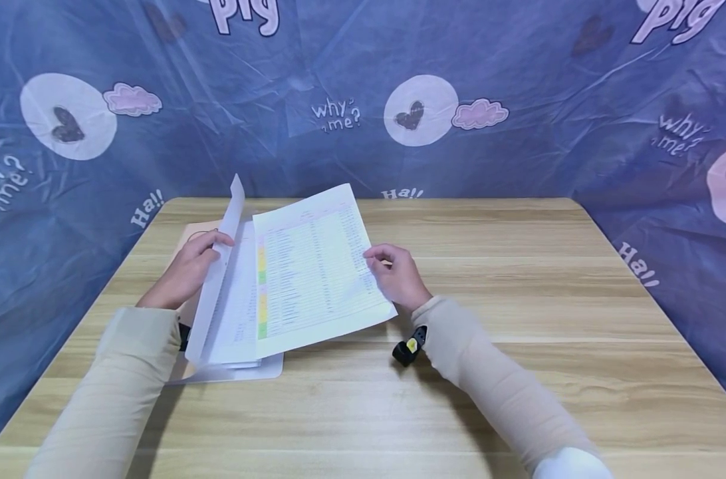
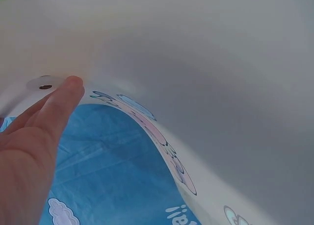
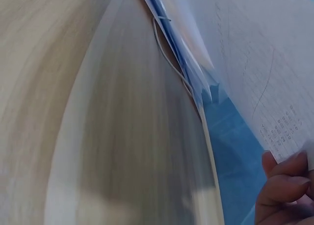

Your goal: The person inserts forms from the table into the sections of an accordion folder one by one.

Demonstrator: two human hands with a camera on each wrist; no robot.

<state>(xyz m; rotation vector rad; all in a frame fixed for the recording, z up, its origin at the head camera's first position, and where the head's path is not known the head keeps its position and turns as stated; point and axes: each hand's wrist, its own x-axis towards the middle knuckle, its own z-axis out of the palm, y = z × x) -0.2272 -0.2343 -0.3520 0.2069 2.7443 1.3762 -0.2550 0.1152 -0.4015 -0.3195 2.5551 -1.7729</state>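
Note:
A document folder (image 1: 273, 368) lies opened at the left of the table. My left hand (image 1: 186, 271) grips its raised white flap (image 1: 218, 283), fingertips over the edge. In the left wrist view, the fingers lie along this flap, near a small hole (image 2: 45, 87) and a cartoon print (image 2: 152, 129). Between the flap and the folder's other side are white papers (image 1: 234, 322). My right hand (image 1: 399, 276) pinches the right edge of a printed sheet (image 1: 315, 266), which tilts up above the folder. Its table has yellow, pink and green cells down the left side.
The wood-grain table (image 1: 518, 266) extends right and forward of the folder. A blue patterned cloth (image 1: 267, 140) hangs behind and at both sides. A thin cord (image 3: 169, 58) hangs by the folder's edge. A black strap (image 1: 407, 349) sits at my right wrist.

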